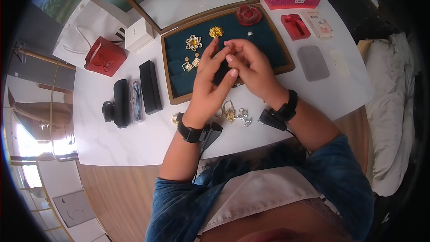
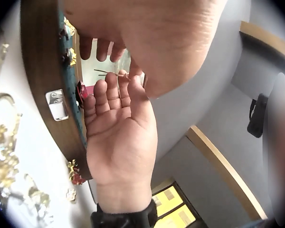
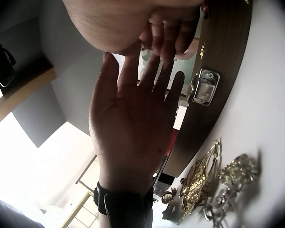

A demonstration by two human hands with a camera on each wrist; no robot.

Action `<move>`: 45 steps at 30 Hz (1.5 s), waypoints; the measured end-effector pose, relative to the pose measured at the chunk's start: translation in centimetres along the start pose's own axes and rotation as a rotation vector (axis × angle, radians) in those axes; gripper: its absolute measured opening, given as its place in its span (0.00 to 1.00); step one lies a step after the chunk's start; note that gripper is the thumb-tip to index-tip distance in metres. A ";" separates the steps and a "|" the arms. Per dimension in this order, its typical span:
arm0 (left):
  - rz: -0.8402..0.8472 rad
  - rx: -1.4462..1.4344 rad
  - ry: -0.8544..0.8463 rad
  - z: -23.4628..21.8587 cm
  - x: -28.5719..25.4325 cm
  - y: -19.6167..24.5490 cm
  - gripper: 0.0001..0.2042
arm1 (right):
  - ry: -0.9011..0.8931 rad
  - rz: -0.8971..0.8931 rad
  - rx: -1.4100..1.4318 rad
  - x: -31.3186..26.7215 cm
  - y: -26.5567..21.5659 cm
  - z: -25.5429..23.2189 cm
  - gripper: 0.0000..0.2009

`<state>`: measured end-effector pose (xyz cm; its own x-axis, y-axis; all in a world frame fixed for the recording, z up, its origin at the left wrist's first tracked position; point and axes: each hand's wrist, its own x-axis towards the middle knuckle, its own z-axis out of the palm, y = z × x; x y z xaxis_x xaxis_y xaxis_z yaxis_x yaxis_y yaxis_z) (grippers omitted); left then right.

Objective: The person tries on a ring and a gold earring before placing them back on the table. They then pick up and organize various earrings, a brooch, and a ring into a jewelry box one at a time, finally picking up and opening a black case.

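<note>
Above the open jewelry box [image 1: 286, 69], my hands meet at their fingertips. The right hand [image 1: 255, 67] pinches a thin two-pronged piece [image 2: 104, 72] between thumb and index finger; its exact kind I cannot tell. My left hand [image 1: 207, 78] faces it, fingers nearly straight, index tip close to the pinched piece. In the right wrist view the left palm [image 3: 133, 118] holds nothing. On the dark green lining lie a flower brooch [image 1: 194, 42], a gold ornament [image 1: 216, 32], square earrings [image 1: 187, 66], a pearl-like bead [image 1: 250, 33] and a red flower-shaped piece [image 1: 248, 15].
In front of the box lie gold jewelry [image 1: 230, 113] and silver jewelry [image 1: 244, 117]. Left stand a black case [image 1: 150, 87], a dark eyeglass case [image 1: 121, 103], a red bag [image 1: 105, 56] and a white box [image 1: 139, 35]. Right are a red gift box [image 1: 295, 27] and a grey pad [image 1: 313, 63].
</note>
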<state>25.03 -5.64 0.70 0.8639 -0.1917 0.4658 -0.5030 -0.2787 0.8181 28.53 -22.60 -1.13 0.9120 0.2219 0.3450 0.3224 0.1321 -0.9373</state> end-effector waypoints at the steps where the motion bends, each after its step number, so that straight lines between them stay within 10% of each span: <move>1: 0.003 -0.006 -0.009 0.1 0.0 0.4 0.27 | 0.008 0.014 0.025 0.0 -0.2 0.0 0.15; 45: -0.110 -0.446 -0.026 -0.5 0.0 0.3 0.12 | -0.111 -0.152 -0.010 -0.2 -1.0 -0.2 0.14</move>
<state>24.86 -5.24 1.09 0.9075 -0.2092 0.3642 -0.3426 0.1328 0.9300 28.05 -22.97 -0.23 0.8194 0.3054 0.4850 0.4570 0.1626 -0.8745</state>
